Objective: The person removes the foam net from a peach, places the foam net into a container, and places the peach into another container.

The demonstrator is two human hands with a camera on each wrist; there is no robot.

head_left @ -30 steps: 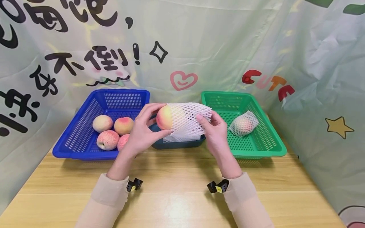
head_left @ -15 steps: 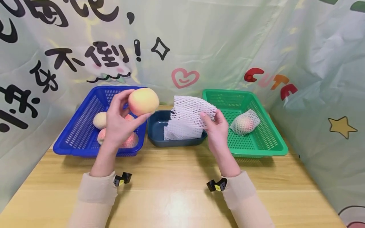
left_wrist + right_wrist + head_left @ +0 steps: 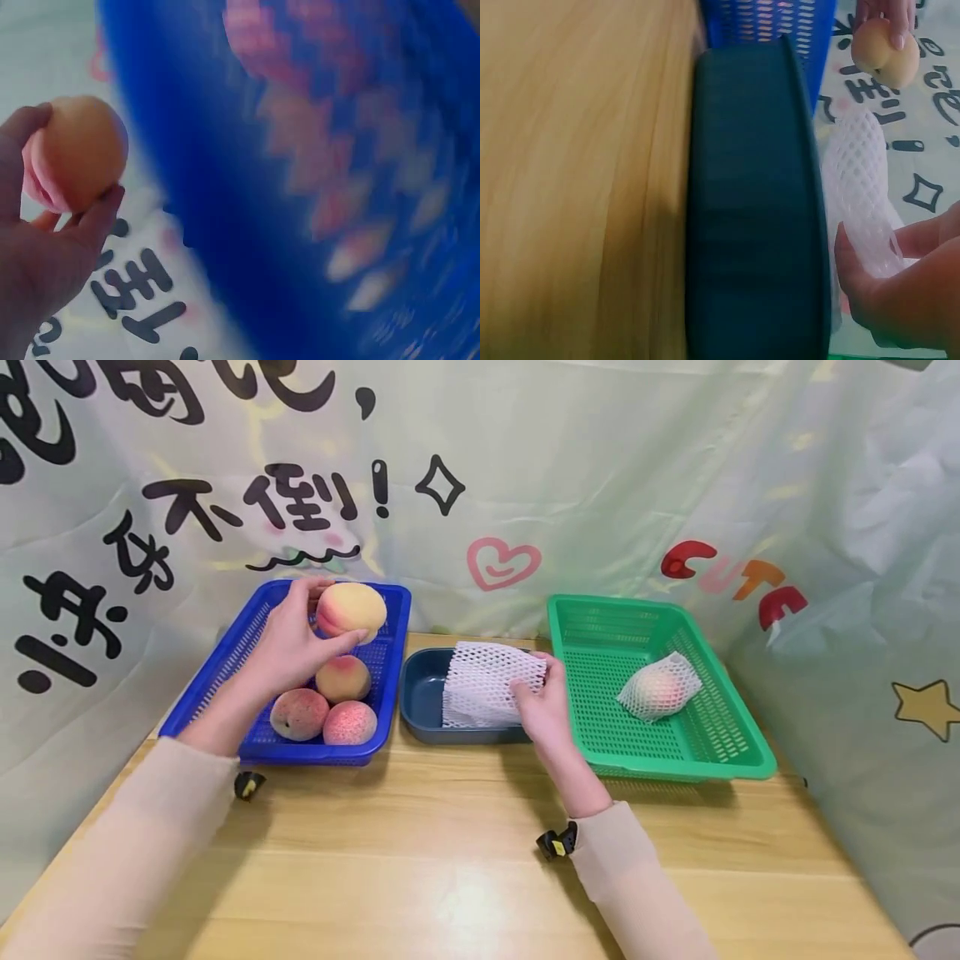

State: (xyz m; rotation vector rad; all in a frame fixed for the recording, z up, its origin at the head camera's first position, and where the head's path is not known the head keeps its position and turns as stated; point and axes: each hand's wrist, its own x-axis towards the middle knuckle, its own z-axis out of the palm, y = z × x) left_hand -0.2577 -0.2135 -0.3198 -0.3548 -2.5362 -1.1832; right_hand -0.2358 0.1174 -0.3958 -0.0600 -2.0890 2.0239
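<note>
In the head view my left hand [image 3: 288, 639] grips a yellow and pink peach [image 3: 352, 610] above the far part of the blue basket [image 3: 390, 668]. Several peaches, among them a speckled pink peach [image 3: 350, 723], lie in that basket below. My right hand [image 3: 546, 702] pinches the right end of a white foam net sleeve [image 3: 491, 685] over the dark blue tray [image 3: 423, 693]. The sleeve looks flat, with no fruit in it. The left wrist view shows the held peach [image 3: 82, 154] between thumb and fingers, beside the blurred basket wall.
On the right stands a green basket [image 3: 600, 693] holding one peach in a net sleeve [image 3: 662, 687]. All three containers sit on the wooden table [image 3: 450, 827]. A printed cloth [image 3: 615, 485] hangs close behind them.
My left hand has drawn the peach out of the net sleeve and carried it left over the blue basket. My right hand has lowered the sleeve to the tray.
</note>
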